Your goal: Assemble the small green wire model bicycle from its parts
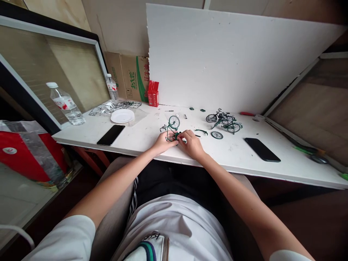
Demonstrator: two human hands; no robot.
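Observation:
Near the table's front edge, my left hand [164, 142] is closed around the frame of a small green model bicycle [174, 122]. One spoked wheel of it points away from me. My right hand [191, 143] pinches at the near end of the same model, its fingertips meeting the left hand's. What exactly lies between the right fingertips is too small to make out. Just right of the hands lie a curved green strip [201, 131] and a loose spoked wheel [217, 135]. Behind these stand a black model bicycle [213, 116] and a green model bicycle [233, 127], close together.
Phones lie left [111, 135] and right [262, 149] on the white table [152, 123]. A white plate [122, 116], thin black part frames [127, 104], water bottles [69, 105], and a red box [153, 93] stand back left. A white board [217, 58] rises behind. Scissors [318, 158] lie far right.

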